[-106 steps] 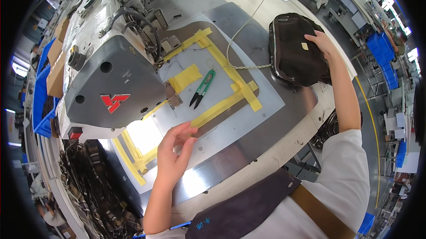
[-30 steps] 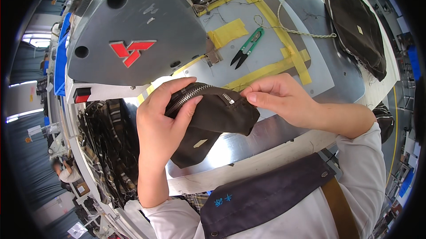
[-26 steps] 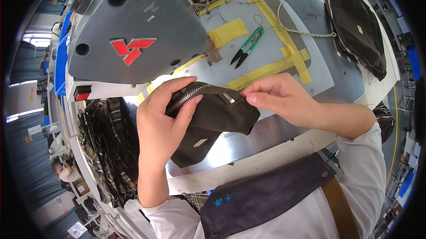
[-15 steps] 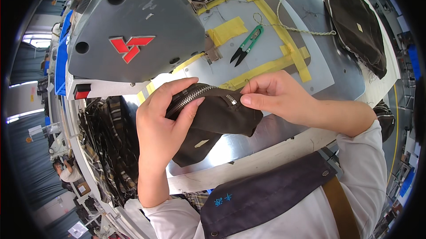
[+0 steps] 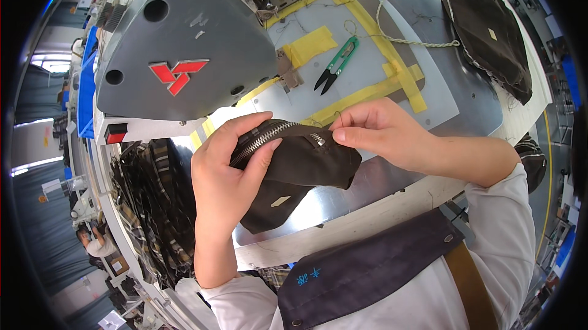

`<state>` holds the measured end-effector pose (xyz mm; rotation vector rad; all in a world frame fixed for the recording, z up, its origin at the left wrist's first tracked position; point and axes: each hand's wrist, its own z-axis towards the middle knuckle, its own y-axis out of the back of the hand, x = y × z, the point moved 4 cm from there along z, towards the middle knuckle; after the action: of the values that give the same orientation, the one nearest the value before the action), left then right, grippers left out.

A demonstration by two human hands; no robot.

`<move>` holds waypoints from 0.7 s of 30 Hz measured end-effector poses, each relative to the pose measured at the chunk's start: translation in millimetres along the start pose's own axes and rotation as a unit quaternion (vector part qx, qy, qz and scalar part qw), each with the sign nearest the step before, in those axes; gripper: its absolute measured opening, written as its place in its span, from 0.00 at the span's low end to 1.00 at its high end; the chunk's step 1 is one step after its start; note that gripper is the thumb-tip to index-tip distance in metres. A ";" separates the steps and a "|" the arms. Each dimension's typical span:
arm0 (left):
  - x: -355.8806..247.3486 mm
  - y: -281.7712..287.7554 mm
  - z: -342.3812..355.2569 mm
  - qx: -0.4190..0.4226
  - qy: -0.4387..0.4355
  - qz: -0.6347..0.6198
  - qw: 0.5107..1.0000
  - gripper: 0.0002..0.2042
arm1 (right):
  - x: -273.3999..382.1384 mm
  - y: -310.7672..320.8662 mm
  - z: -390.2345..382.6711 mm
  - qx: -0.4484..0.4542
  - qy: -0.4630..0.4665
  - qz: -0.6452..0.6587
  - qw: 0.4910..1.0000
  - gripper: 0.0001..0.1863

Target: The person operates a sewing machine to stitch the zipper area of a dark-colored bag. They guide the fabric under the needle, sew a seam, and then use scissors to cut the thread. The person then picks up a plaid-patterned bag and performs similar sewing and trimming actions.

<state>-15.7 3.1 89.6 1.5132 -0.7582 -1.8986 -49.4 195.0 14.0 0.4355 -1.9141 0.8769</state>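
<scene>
My left hand point(image 5: 226, 171) grips a dark brown fabric pouch point(image 5: 294, 171) along its metal zipper point(image 5: 269, 132), thumb on top. My right hand point(image 5: 383, 134) pinches at the pouch's right end beside the short zipper piece point(image 5: 317, 140), with a fine loose thread by the fingertips. Behind the pouch, green-handled thread snips point(image 5: 343, 54) lie on a translucent sheet bordered with yellow tape point(image 5: 401, 79). Another dark pouch point(image 5: 490, 24) lies at the upper right beside a braided cord point(image 5: 422, 42).
A grey sewing machine head point(image 5: 184, 30) fills the upper left. Plaid fabric point(image 5: 147, 207) is piled below it, and a blue bin point(image 5: 87, 85) stands beyond. More dark items point(image 5: 531, 165) sit past the table edge point(image 5: 275, 247) at right. A co-worker point(image 5: 98, 244) is at far left.
3.5 seconds ago my left hand was empty and my right held a pouch at upper right. Now both work on a pouch nearer me. Over the last second my right fingers shifted slightly.
</scene>
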 end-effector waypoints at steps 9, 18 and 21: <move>15.5 -23.4 0.6 -0.107 0.074 -0.205 0.970 0.12 | -37.4 0.2 -21.4 -0.012 0.062 0.265 0.962 0.22; -18.7 -49.7 -2.2 -0.036 -0.008 -0.378 0.925 0.27 | 28.0 76.2 -69.0 -0.291 0.137 0.050 0.945 0.11; -8.1 -50.7 -9.6 0.021 0.026 -0.362 0.932 0.25 | 79.2 138.2 -95.8 -0.381 0.263 0.006 0.886 0.12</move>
<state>-9.7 42.1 55.3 2.0505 -0.2099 -2.3399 -114.4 363.9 56.8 -0.2728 -1.5785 0.1535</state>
